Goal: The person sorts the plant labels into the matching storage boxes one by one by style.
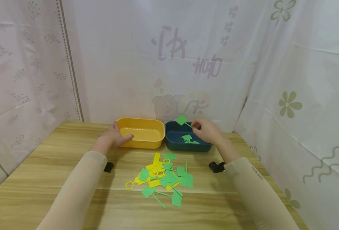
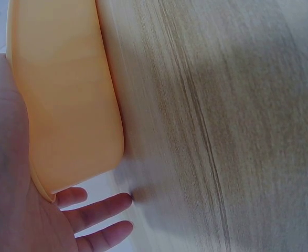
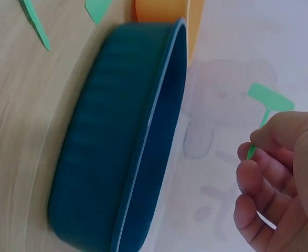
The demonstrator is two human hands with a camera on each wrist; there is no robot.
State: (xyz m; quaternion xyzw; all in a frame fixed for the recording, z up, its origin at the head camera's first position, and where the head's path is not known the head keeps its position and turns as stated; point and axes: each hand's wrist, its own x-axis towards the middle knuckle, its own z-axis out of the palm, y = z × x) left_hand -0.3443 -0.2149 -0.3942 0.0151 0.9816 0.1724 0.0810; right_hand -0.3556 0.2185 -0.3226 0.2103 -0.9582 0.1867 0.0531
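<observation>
My right hand (image 1: 207,130) pinches the stem of a green plant label (image 1: 182,120) between thumb and fingertips, above the dark blue bin (image 1: 188,147). The label's flat head points away from the hand in the right wrist view. Inside the blue bin lie several green labels (image 1: 187,138). At the left end of the yellow bin (image 1: 140,143), my left hand (image 1: 112,135) rests against the rim, thumb over the edge and the other fingers stretched past the corner (image 2: 98,212). On the table in front lies a loose pile of green labels (image 1: 169,179) and yellow ring-ended tags (image 1: 156,159).
The two bins stand side by side near the back edge of the wooden table (image 1: 129,210). Black clips (image 1: 216,167) sit on the table by each forearm. A printed pale curtain (image 1: 123,64) hangs behind and at both sides.
</observation>
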